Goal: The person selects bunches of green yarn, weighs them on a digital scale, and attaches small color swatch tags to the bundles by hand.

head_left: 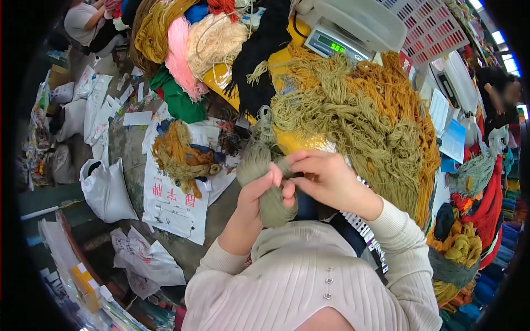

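Note:
A grey-green skein of yarn point(279, 209) is bunched in front of my body. My left hand point(258, 193) is wrapped round its middle, and the skein's loose upper part trails toward the table edge. At the skein's right side, my right hand point(326, 174) is closed with thumb and fingertips pinched together on yarn strands; the exact strands are hard to make out. Just beyond my hands lies a large heap of olive-green yarn point(359, 121) on a yellow surface, with orange-brown yarn point(408, 88) along its far and right sides.
A digital scale point(337, 44) with a lit green display stands at the back, near a white plastic basket point(425, 27). Pink yarn point(179, 55) and cream yarn point(215, 41) lie at the upper left. White sacks point(107, 187) lie on the floor at left. Other people are farther off.

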Motion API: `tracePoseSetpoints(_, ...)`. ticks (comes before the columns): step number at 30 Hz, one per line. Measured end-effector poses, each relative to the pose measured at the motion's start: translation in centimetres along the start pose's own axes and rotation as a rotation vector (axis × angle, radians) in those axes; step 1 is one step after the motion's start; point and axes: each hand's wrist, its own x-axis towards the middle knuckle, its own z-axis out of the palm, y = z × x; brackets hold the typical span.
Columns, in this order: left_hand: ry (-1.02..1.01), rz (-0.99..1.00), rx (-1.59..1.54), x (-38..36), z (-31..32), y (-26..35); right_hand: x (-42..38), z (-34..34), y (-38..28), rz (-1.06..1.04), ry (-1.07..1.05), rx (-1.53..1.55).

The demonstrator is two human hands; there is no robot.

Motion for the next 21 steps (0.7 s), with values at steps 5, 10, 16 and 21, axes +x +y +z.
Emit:
tracePoseSetpoints(5,0.109,0.039,0.089,1.4,1.0,-1.4,-2.6,-1.2,0.8,0.151,0.357,0.462)
tracePoseSetpoints(10,0.013,-0.007,0.346,2.4,2.0,-2.7,-2.9,-0.8,-0.3,0.402,0.178,0.716)
tracePoseSetpoints(16,0.099,0.098,0.631,2.3,1.1,-3.8,-3.5,-0.4,1.0,0.283,0.332,0.871)
tracePoseSetpoints(21,0.107,0.014,0.431,2.7,2.2,-3.5,-4.2,-1.0,0.7,0.35,0.356,1.222)
